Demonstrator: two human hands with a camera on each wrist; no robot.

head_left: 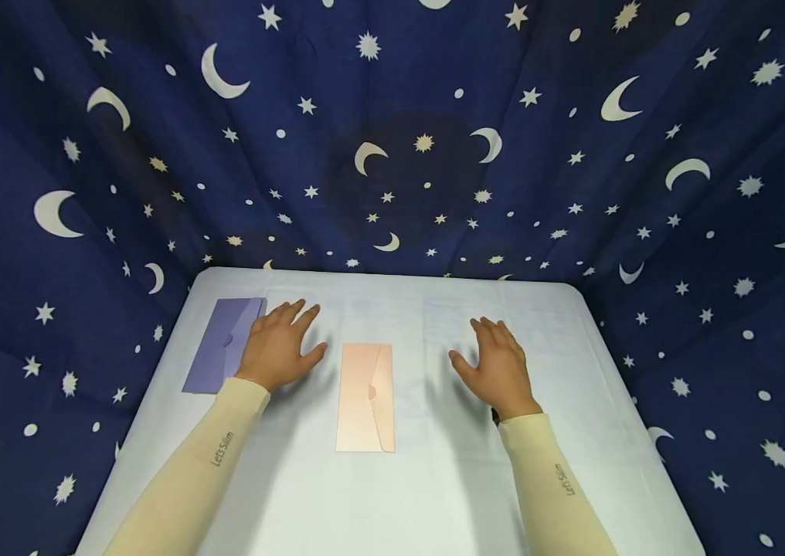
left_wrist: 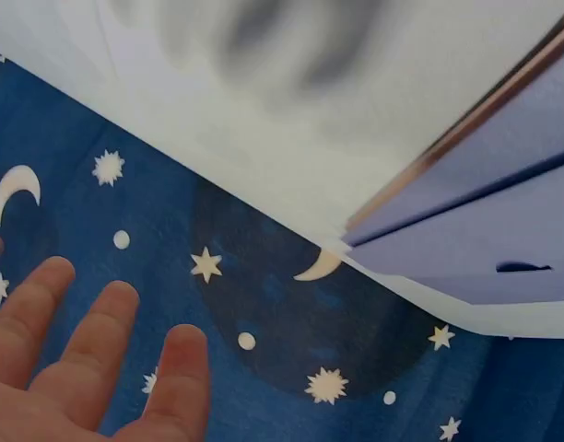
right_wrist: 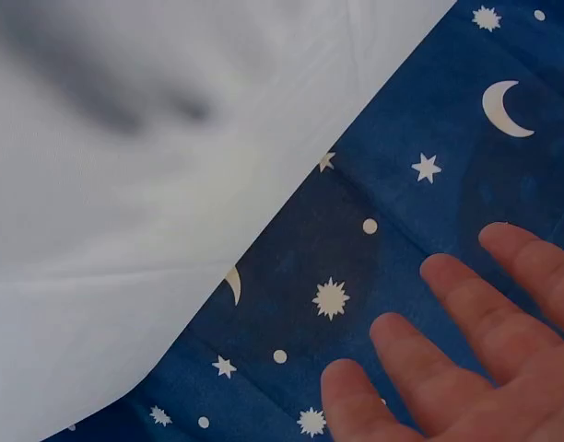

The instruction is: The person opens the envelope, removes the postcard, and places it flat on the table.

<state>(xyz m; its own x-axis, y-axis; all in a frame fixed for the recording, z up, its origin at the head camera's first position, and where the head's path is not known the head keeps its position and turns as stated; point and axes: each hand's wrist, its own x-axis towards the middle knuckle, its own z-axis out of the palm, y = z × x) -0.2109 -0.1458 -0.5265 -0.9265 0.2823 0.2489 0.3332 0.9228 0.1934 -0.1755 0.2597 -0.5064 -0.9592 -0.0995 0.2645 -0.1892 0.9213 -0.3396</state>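
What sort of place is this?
Probably a small curtained-off workspace, perhaps a booth: navy cloth printed with moons and stars hangs behind and on both sides of a white table, where a pink envelope and a purple envelope lie.

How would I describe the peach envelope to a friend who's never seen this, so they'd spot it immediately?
Find the white table in front of the dark blue curtain with moons and stars. Between the person's left hand and right hand, the peach envelope lies flat, touched by neither. Its pale peach colour sets it apart from the purple envelope by the left hand.
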